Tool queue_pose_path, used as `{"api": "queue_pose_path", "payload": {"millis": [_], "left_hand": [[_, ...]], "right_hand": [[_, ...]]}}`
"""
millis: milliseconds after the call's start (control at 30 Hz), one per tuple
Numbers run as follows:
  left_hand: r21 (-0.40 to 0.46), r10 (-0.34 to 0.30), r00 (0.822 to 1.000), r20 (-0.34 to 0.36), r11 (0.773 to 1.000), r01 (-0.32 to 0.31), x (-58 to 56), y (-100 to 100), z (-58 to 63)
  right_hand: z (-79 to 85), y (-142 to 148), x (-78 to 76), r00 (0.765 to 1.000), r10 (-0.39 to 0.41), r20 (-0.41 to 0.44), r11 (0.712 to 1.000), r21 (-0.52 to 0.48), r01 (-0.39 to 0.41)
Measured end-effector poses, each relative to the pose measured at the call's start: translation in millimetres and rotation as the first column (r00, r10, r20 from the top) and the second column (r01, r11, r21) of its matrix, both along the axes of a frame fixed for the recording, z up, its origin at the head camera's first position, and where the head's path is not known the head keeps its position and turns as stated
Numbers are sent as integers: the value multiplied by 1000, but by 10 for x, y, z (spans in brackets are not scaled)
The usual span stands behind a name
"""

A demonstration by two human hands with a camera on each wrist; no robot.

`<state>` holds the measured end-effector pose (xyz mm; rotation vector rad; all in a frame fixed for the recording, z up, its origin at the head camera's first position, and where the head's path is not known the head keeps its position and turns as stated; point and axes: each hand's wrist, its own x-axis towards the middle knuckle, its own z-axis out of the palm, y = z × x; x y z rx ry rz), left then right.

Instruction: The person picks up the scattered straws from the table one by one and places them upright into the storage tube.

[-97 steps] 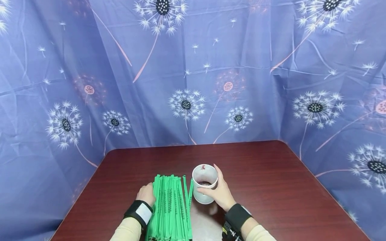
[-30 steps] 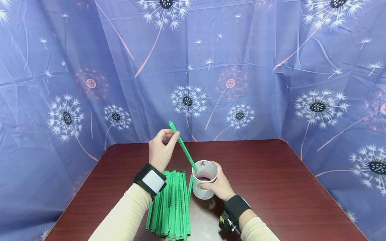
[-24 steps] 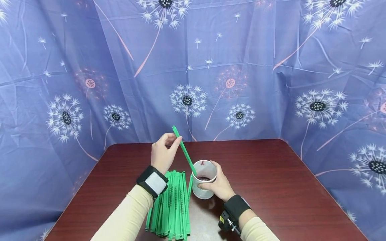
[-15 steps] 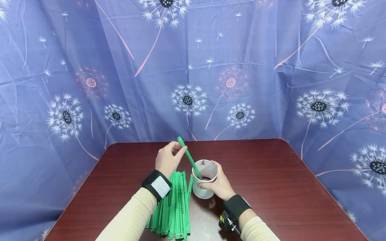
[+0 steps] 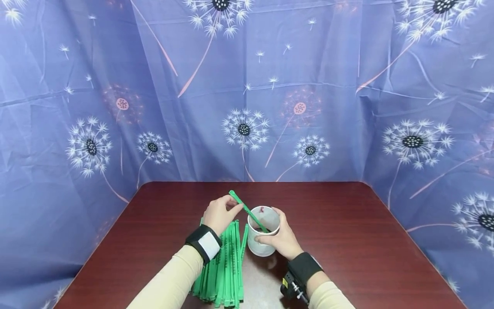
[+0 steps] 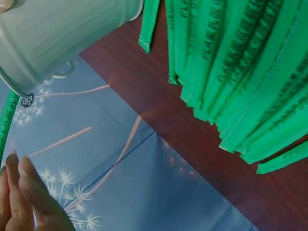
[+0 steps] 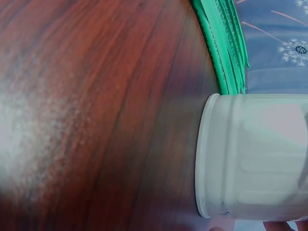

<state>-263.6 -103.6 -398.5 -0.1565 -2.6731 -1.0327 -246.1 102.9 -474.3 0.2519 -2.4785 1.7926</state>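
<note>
A slim green wrapped straw [image 5: 251, 214] slants down into a white cup [image 5: 260, 247], its lower end inside past the rim. My left hand [image 5: 219, 213] pinches the straw near its upper end, left of the cup. My right hand [image 5: 286, 239] grips the cup from the right, thumb at the near rim and fingers around the far side. Inside the cup are a small red mark on the wall and a dark bottom. In the left wrist view, the held straw [image 6: 8, 118] shows at the left edge, beside the cup's mouth.
A stack of green printed wrapped straws [image 5: 227, 274] lies left of the cup, partly under my left forearm. One loose straw [image 5: 245, 240] lies between stack and cup. Behind the dark red wooden table [image 5: 347, 223] hangs a blue dandelion-print cloth [image 5: 193, 141].
Three seconds ago my left hand was at the stack. It then held the straw up over the cup's rim, and has since lowered it further in. My right hand keeps holding the cup.
</note>
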Motion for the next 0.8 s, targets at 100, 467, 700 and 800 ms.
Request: {"api": "queue_pose_path", "payload": {"millis": [100, 467, 700, 800], "left_hand": [[1, -11, 1000, 29, 1000, 11, 5, -36, -37], [-75, 32, 996, 80, 997, -26, -40, -383, -219], [-185, 85, 988, 132, 981, -60, -52, -601, -396], [-237, 110, 984, 137, 969, -75, -61, -688, -460]], "right_hand": [[-9, 9, 4, 1000, 1, 1, 1000, 0, -1], [-11, 28, -9, 1000, 0, 18, 1000, 4, 0], [-1, 39, -13, 999, -1, 34, 1000, 5, 1], [-3, 29, -22, 999, 9, 38, 1000, 1, -9]]}}
